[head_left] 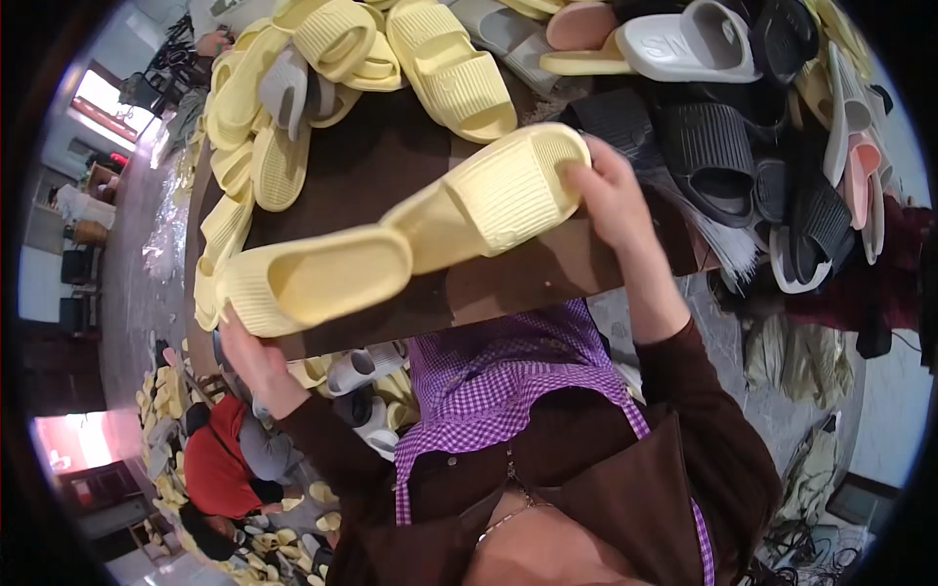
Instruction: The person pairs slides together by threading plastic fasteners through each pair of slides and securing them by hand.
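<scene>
Two yellow slide sandals are held up end to end above the brown table (532,291), touching near their middle. My left hand (256,363) grips the left sandal (342,278) at its ribbed strap end. My right hand (614,195) is closed on the toe end of the right sandal (503,200), thumb at its opening. The far tips of my left fingers are hidden beneath the sandal.
Yellow slides (454,73) are heaped along the table's far and left edges. Black slides (705,146), a white slide (692,47) and a brush (718,239) lie at the right. A person in a red top (230,459) bends among floor piles at lower left.
</scene>
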The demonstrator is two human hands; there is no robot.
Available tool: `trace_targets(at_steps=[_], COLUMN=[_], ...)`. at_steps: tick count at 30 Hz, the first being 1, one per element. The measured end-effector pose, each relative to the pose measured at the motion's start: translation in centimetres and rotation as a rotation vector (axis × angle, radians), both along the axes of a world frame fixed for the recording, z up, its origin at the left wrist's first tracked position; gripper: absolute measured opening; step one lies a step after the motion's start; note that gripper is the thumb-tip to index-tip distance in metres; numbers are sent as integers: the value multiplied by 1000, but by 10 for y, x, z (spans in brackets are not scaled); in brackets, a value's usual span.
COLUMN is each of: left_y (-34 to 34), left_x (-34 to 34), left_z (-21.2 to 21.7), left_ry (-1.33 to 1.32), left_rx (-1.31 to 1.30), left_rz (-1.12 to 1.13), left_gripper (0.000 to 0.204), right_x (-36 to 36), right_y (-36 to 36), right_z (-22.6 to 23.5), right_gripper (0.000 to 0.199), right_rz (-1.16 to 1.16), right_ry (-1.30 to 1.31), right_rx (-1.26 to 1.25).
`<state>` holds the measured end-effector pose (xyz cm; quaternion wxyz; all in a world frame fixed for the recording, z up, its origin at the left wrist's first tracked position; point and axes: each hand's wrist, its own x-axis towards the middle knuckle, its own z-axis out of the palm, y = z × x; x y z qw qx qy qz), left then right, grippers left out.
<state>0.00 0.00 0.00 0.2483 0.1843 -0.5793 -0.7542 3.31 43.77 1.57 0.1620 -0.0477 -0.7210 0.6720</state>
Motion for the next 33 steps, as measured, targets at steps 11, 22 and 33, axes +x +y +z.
trace_targets(at_steps=[11,22,33], left_y=[44,104,135], left_x=[-102,-11,34], left_z=[1,-5,-9], left_ry=[-186,93,18], left_rx=[-693,-583,-494], left_rz=[-526,-401,-544], left_gripper=[36,25,21], right_x=[-101,54,11], right_y=[-71,19,28], right_z=[11,-75,-80], right_gripper=[26,12,9], right_rz=[132,-199,-154], right_ry=[245,-146,-273], right_rx=[377,-827,-1183])
